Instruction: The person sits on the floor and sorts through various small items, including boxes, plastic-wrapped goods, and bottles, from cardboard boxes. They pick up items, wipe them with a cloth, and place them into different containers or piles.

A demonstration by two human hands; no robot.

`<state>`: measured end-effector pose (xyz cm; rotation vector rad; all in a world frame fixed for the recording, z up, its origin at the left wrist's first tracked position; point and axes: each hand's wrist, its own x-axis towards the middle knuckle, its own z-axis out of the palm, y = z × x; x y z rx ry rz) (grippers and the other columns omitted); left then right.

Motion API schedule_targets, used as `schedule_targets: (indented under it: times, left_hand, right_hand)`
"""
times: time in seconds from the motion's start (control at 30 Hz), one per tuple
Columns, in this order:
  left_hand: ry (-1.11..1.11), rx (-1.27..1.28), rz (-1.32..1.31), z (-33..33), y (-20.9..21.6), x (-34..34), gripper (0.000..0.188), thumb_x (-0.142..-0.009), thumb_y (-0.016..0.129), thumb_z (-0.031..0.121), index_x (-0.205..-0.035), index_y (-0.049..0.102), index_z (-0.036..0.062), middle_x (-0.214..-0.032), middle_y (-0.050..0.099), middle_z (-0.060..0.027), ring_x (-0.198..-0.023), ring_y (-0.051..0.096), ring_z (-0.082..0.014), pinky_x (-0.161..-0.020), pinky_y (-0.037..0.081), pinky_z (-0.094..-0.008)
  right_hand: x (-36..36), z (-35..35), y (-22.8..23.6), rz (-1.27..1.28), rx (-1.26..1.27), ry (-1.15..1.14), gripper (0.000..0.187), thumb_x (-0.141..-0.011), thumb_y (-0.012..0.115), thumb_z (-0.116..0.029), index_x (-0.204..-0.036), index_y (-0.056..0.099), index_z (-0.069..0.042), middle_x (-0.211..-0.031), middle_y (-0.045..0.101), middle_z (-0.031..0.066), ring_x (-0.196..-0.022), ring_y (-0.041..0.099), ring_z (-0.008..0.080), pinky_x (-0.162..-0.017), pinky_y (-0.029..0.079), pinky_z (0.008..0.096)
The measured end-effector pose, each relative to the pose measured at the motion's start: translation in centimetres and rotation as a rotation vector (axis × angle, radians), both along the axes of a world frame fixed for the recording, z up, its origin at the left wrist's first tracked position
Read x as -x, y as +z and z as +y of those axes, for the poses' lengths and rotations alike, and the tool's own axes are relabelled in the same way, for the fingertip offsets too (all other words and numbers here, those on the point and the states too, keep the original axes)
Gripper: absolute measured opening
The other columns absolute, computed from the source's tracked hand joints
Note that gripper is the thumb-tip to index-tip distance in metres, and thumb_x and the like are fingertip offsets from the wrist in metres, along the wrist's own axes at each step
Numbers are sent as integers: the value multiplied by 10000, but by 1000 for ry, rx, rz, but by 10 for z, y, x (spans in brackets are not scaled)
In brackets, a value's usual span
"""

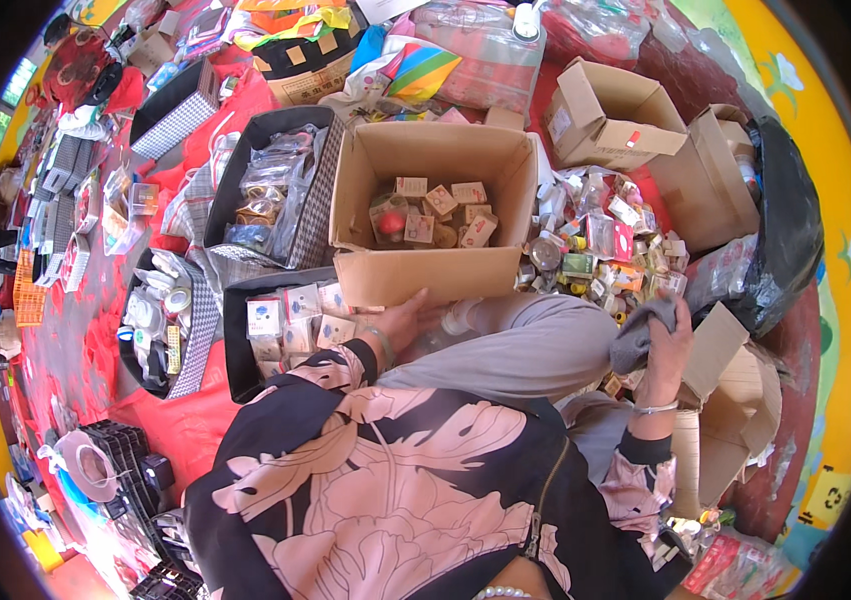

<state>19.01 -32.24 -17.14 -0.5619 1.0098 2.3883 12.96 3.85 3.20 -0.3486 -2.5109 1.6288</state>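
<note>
A large open cardboard box (pixel 430 278) stands in front of me, with several small white-and-red cartons (pixel 439 203) loosely piled on its bottom. My left hand (pixel 403 325) lies at the lower edge of the box's front side, fingers stretched out, fingertips against the cardboard. Off to the right, my right hand (pixel 667 350) is closed round a grey cloth (pixel 635 338), held beside my bent knee. To the left of my left hand, a black storage bin (pixel 237 345) holds white packets with blue marks (pixel 302 301).
Small boxes and bottles (pixel 585 250) lie heaped right of the big box. An open carton (pixel 595 150) stands behind them, a black plastic bag (pixel 790 230) at the far right. Patterned bins (pixel 320 200) of packaged goods line the left. Another open carton (pixel 730 440) is near my right elbow.
</note>
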Motion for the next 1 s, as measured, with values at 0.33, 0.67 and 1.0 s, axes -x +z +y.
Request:
schedule_targets:
  times: [0.33,0.67,1.0]
  left_hand:
    - [-193,-326,-163,-15,-1,-14,525,-862,513,462,-1205,484,66,-1108,563,-93,-994,519,-176,-867,417,-343]
    - [-876,1506,1377,-113,119,153,151,-779,546,165,-797,650,58,-814,621,-110,-713,606,-265,-636,497,-342]
    - [-850,1684,-32,-124,-119,256,401,-710,632,303,-1042,643,79,-1084,608,-149,-986,594,-295,-855,463,-411]
  right_hand:
    - [70,-187,-68,57,-806,1134,319,-702,607,-128,-1013,573,-67,-1021,597,142,-993,558,292,-814,456,394]
    - [87,-213,-97,-31,-1084,1243,97,-719,523,-101,-791,586,-83,-739,630,126,-753,622,295,-643,485,417]
    - [104,-210,-103,32,-900,1224,89,-700,508,-98,-758,572,-77,-724,604,121,-747,588,301,-628,476,409]
